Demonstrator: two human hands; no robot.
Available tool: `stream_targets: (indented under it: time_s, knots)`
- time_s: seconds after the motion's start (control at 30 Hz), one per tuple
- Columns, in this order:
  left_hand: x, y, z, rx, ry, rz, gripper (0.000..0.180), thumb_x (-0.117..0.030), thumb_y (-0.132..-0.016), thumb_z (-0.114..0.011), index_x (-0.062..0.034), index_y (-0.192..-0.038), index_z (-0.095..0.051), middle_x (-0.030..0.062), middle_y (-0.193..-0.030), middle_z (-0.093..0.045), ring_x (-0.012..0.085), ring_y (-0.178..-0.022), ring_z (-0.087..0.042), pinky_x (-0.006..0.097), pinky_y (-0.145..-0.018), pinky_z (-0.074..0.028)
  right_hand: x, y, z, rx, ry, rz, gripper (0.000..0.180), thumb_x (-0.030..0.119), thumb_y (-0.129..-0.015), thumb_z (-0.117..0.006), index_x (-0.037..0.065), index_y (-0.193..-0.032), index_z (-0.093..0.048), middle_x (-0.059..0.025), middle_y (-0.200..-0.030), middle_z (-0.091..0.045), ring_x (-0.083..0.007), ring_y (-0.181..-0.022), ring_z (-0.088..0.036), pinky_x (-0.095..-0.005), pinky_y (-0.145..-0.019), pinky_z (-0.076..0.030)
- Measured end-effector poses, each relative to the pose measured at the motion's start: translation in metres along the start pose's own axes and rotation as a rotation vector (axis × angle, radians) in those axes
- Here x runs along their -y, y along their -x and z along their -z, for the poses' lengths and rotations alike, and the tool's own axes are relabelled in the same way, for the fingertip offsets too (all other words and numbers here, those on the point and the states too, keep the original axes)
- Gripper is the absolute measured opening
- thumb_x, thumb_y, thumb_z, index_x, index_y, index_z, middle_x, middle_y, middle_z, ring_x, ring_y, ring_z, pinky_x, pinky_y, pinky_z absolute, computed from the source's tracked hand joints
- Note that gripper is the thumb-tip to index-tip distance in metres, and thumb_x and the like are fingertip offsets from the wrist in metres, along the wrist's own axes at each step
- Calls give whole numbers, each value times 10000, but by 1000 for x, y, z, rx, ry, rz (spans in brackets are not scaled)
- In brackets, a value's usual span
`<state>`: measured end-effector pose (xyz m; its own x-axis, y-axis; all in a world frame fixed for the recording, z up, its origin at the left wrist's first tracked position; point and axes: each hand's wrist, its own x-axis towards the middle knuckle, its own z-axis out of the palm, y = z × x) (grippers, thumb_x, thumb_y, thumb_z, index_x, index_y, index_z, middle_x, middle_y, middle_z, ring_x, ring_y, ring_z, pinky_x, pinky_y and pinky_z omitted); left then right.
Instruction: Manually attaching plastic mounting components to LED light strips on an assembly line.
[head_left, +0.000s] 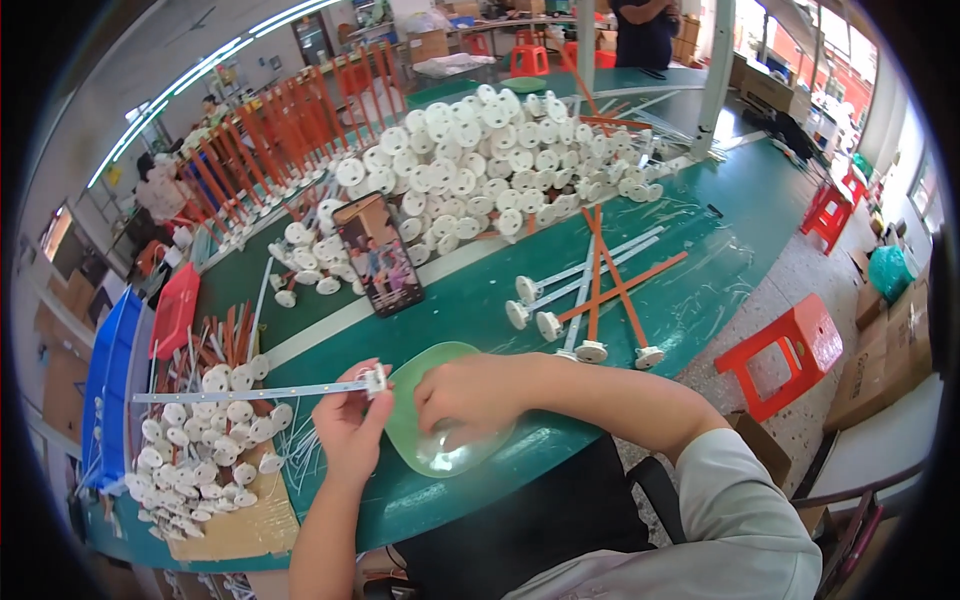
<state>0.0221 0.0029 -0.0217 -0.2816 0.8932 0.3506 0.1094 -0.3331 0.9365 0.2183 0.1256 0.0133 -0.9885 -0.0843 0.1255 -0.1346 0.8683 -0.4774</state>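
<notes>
My left hand (348,430) is closed on the round white end cap (373,379) of a thin pale LED strip (240,393), which stretches out level to the left. Just right of it, my right hand (465,392) reaches down into a light green bowl (404,415) on the green table. Its fingers are curled together, and whatever they pinch is hidden. Left of my left hand lies a heap of strips with round white caps (205,450), partly over a cardboard sheet (255,515). Some thin white wires (303,440) lie between heap and hand.
A phone (378,255) stands tilted beyond the bowl. Behind it is a large pile of white-capped strips (460,170). Several orange and white strips (620,280) lie crossed at right. Blue (112,380) and red (175,310) trays stand left; a red stool (785,355) stands right.
</notes>
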Motion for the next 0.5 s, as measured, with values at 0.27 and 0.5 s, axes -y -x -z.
stream_targets:
  time_s: [0.27, 0.5]
  knots:
    - [1, 1, 2, 45, -71, 35, 409, -6, -883, -734, 38, -1274, -619, 130, -1173, -702, 158, -1006, -669, 307, -908, -530, -7, -4, -5, -27, -108, 25, 121, 146, -837, -706, 53, -911, -727, -111, -942, -698, -330, -976, -654, -440, -849, -528]
    - [-2, 1, -1, 53, 2, 23, 407, 8, -904, -706, 48, -1297, -609, 159, -1209, -693, 175, -1037, -668, 320, -933, -526, 9, 0, 18, -240, -340, -110, 71, 94, -871, -703, 25, -885, -692, -79, -824, -730, -191, -713, -699, -308, -664, -551]
